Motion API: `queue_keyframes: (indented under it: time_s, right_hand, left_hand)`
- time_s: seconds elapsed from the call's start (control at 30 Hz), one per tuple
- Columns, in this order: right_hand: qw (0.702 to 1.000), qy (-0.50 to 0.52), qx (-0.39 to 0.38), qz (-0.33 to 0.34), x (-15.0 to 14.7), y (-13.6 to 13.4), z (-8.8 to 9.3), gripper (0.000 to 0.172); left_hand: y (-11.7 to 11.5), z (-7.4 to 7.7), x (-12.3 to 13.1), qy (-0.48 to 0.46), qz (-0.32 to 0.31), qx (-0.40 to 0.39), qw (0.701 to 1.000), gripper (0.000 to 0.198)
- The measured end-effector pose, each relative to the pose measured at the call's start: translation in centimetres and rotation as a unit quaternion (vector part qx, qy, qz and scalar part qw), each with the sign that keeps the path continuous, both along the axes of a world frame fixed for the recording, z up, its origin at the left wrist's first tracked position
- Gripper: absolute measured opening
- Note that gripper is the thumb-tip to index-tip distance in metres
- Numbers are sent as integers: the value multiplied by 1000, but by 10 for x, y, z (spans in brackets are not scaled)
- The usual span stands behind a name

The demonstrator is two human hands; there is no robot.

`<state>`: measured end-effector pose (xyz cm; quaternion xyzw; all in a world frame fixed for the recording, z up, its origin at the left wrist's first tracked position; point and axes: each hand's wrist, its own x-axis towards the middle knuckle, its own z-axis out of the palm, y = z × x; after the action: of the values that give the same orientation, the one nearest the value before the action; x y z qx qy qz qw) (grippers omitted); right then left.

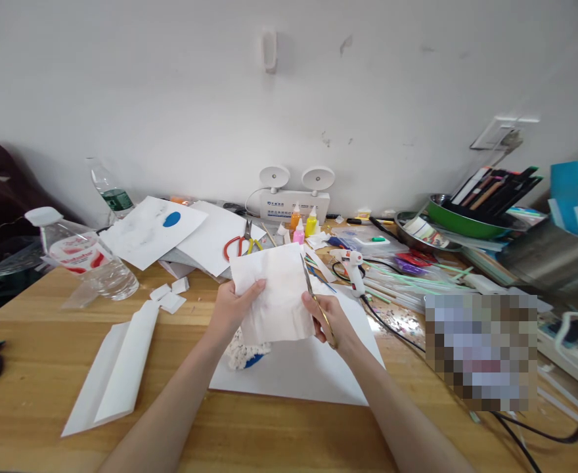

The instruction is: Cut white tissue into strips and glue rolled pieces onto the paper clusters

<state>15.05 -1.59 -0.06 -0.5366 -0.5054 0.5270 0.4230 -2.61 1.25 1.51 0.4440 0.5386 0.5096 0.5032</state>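
Observation:
My left hand (240,303) grips a white sheet of paper (280,295) by its left side, thumb on the front. In my right hand (329,316) is a pair of gold-handled scissors (326,318), its blades lying along the sheet's right edge and pointing away from me. Whether the blades are apart I cannot tell. Under the held sheet lies a larger white sheet (299,373) on the table. A bumpy cream-white piece with blue beneath it (245,351) rests there, partly hidden by the held paper.
A folded white paper (121,368) and small white pieces (171,297) lie left, near a water bottle (94,263). Behind are pliers (240,243), paint bottles (311,223) and a white glue gun (352,268). Its black cord (392,332) runs right. A green bowl (466,220) holds markers.

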Motion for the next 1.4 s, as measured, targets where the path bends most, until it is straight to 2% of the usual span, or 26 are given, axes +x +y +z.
queue_keyframes:
  time_s: [0.53,1.17,1.4]
  right_hand:
    - [1000,18,-21,-10,-1,2,-4,55]
    - [999,-14,-38,0,-1,3,-9,54]
    - [998,-35,-44,3,-3,-1,0,57]
  left_hand:
    - [1,-1,-1,-13,-9,0,1000,41]
    - [3,-3,-3,4,3,10,1000,42]
    - [3,0,-2,-2,2,-11,1000,44]
